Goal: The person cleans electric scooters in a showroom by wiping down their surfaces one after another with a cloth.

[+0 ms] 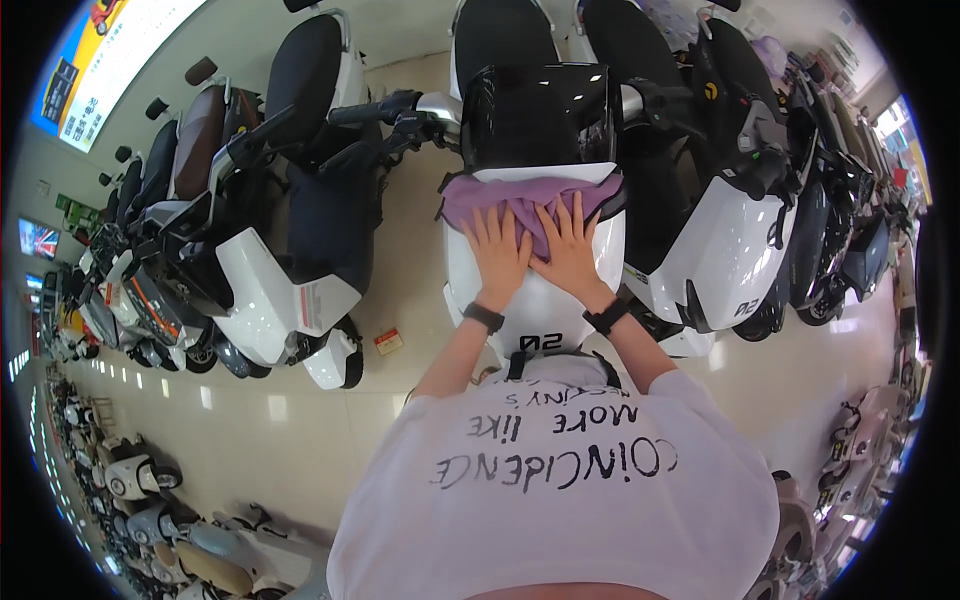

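A white electric scooter (472,270) stands straight in front of me, its glossy black windscreen (538,115) on top. Across the front panel below that screen lies a bunched purple cloth (470,195). My left hand (497,258) rests flat on the cloth and the white panel, fingers spread. Beside it my right hand (572,248) presses down the same way, fingers stretched apart over the cloth. The thumbs lie close together at the middle. Each wrist wears a dark band.
White scooters stand close on the left (260,295) and right (725,250), with more in rows beyond. Handlebars (400,112) reach out from the middle scooter. A small red and yellow card (388,342) lies on the tiled floor (250,415). More scooters (240,555) line the near left.
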The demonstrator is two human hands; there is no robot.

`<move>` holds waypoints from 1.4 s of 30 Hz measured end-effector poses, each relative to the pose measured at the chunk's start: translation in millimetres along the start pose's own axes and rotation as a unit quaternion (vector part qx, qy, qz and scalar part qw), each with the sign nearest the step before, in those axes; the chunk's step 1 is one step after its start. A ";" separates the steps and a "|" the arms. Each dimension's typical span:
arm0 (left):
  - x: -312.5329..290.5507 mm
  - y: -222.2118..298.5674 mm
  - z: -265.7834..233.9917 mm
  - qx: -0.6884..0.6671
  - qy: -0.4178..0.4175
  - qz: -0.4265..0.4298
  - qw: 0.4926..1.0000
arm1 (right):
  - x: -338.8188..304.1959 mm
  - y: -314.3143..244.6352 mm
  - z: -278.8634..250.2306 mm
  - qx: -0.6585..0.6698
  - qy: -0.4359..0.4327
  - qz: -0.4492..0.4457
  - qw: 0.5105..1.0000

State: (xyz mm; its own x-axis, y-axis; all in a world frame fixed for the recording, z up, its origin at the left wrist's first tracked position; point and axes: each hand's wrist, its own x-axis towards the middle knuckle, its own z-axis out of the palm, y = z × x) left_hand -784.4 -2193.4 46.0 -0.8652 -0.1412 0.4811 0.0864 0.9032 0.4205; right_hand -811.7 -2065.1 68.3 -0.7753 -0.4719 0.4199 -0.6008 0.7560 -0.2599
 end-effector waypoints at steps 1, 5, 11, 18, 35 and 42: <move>0.1 -1.1 0.4 0.006 0.000 -0.008 1.000 | 0.2 -0.2 -0.5 0.007 -0.005 -0.005 1.000; -2.1 -3.4 0.5 0.044 0.024 -0.003 0.999 | 1.7 -3.2 -4.9 0.007 -0.015 -0.027 0.999; -19.9 -13.6 5.3 0.075 0.045 -0.015 0.996 | -3.1 -10.4 2.6 0.041 -0.031 -0.025 0.998; -27.9 -15.3 5.2 0.066 0.113 -0.028 0.991 | -6.4 -16.5 4.4 0.100 -0.015 -0.031 0.994; -39.5 -10.8 10.2 0.055 0.139 -0.042 0.988 | -14.5 -15.5 -3.1 0.061 -0.056 -0.071 0.994; -83.7 -10.3 31.0 0.020 0.048 -0.026 0.998 | -66.3 -13.4 15.9 0.002 -0.084 -0.073 0.994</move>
State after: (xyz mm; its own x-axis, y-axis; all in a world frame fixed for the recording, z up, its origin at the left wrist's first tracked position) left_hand -728.1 -2178.3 -22.4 -0.8171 -0.2245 0.5311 0.0211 0.9088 0.4166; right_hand -755.3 -2051.2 30.1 -0.7015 -0.6459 0.3013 -0.7096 0.6725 -0.2105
